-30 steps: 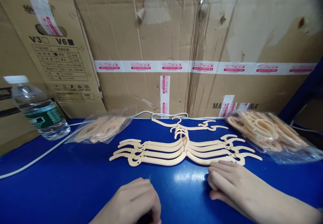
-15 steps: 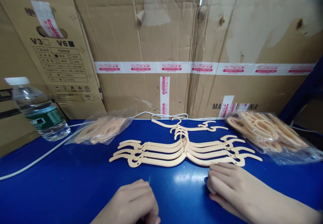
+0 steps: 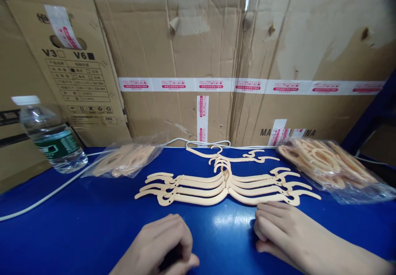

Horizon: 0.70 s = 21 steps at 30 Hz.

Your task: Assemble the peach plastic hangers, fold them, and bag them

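Note:
My left hand (image 3: 165, 242) is loosely curled low in the view, thumb beside the bent fingers, with nothing seen in it. My right hand (image 3: 275, 227) rests on the blue tabletop (image 3: 222, 246) as a loose fist; its inner side is hidden. Its knuckles lie at the right arm of the front hanger (image 3: 201, 200); whether they touch cannot be told. Several beige folding hangers, arms spread, lie overlapped in a row with hooks pointing away from me. Behind them lies another beige hanger (image 3: 201, 154), its right end beside small curved pieces.
A clear bag of beige hanger parts (image 3: 133, 159) lies at left, and a fuller bag (image 3: 321, 155) at right. A water bottle (image 3: 57, 143) stands at far left beside a white cable (image 3: 46, 199). Cardboard boxes (image 3: 173, 114) wall off the back.
My left hand has turned and loosened slightly, its thumb showing more. The right hand and hangers stay put. The view has shifted a little.

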Motion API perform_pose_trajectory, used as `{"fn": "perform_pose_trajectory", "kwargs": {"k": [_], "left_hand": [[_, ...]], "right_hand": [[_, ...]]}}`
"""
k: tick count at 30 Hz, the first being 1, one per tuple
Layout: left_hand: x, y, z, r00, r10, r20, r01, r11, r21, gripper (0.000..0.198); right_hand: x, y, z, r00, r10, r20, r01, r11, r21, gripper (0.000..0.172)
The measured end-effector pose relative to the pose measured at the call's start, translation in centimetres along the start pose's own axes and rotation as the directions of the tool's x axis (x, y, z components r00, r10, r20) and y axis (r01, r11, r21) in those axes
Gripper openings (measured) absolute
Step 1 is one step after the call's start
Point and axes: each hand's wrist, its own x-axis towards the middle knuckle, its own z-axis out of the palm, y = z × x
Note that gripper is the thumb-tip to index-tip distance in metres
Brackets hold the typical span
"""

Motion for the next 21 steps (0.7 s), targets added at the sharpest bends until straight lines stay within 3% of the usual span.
{"fn": "perform_pose_trajectory", "kwargs": {"k": [9, 15, 21], "left_hand": [[0.2, -0.4, 0.3, 0.999, -0.022, 0.037, 0.023, 0.999, -0.048, 0.021], [1.3, 0.6, 0.2, 0.994, 0.061, 0.088, -0.06, 0.998, -0.01, 0.021], [3.1, 0.6, 1.6, 0.987, 0.156, 0.048, -0.154, 0.988, -0.029, 0.016]], "right_hand": [[-0.2, -0.1, 0.0, 0.999, -0.03, 0.013, 0.03, 0.999, 0.023, 0.033], [-0.4, 0.0, 0.4, 0.999, -0.036, 0.028, 0.037, 0.999, -0.012, 0.024], [-0.1, -0.6, 0.1, 0.999, -0.044, 0.025, 0.045, 0.996, -0.072, 0.019]]}}
